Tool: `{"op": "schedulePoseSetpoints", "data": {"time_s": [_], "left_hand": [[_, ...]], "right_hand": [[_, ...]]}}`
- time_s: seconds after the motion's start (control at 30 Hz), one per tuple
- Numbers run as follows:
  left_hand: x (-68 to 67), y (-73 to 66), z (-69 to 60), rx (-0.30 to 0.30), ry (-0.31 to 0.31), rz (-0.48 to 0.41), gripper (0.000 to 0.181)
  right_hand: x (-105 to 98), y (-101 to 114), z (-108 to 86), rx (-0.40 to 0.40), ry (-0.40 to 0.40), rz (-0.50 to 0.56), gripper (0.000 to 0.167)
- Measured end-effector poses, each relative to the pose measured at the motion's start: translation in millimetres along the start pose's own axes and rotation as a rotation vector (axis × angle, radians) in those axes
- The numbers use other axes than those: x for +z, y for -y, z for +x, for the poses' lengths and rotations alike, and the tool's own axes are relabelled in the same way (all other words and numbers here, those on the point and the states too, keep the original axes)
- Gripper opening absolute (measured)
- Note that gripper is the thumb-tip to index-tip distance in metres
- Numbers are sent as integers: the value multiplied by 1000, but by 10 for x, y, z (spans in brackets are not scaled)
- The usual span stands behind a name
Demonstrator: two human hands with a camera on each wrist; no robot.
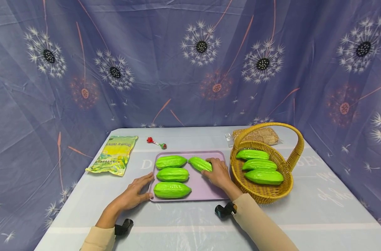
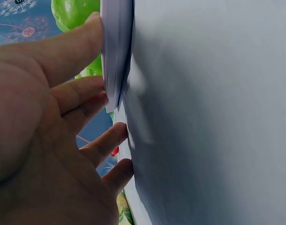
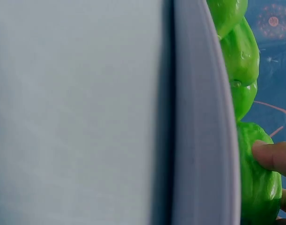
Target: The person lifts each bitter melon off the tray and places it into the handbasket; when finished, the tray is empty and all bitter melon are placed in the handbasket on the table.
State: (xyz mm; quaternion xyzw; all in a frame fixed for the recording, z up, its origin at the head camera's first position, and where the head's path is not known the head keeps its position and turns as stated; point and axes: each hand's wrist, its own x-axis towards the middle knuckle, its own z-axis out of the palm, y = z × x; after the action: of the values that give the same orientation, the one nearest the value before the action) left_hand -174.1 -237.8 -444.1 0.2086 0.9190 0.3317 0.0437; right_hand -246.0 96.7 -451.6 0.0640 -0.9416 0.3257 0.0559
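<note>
- Beige cloth sleeves (image 1: 259, 219) up front, over a pale bench (image 1: 184, 233).
- Left hand (image 1: 132, 193): fingers loose and spread, touching the rim of a smooth lilac tray (image 1: 206, 190).
- Right hand (image 1: 219, 173): fingers wrapped round one glossy green gourd (image 1: 198, 163) at the tray's far half.
- Three more gourds (image 1: 172, 174) lined up on its left, ridged and tapered.
- Woven wicker basket (image 1: 262, 197) beside it, hooped handle, three gourds (image 1: 260, 164) inside.
- Crinkly yellow-green bag (image 1: 115, 156) further left.
- Dandelion-print fabric (image 1: 159, 69) behind, kinda wrinkly.
</note>
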Motion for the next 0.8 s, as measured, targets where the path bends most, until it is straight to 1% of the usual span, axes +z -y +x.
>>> {"op": "schedulePoseSetpoints", "data": {"time_s": [0.17,0.33,0.43,0.57,0.63,0.8], "left_hand": [[3,8,6,-2,2,-1,66],[9,11,7,-2,1,-1,66],[7,6,10,-7,2,0,66],[5,2,11,-13,2,2,66],[6,3,13,-12,1,3,66],[10,11,15,-10,3,3,66]], "right_hand": [[-3,-14,-66,-17,-1,-3,61],[6,-36,-118,-16,-9,12,66],[5,-37,-143,-25,0,23,67],[3,-31,-160,-34,23,44,64],[0,-25,-166,-28,28,71,60],[3,-22,-167,-31,20,141,49]]}}
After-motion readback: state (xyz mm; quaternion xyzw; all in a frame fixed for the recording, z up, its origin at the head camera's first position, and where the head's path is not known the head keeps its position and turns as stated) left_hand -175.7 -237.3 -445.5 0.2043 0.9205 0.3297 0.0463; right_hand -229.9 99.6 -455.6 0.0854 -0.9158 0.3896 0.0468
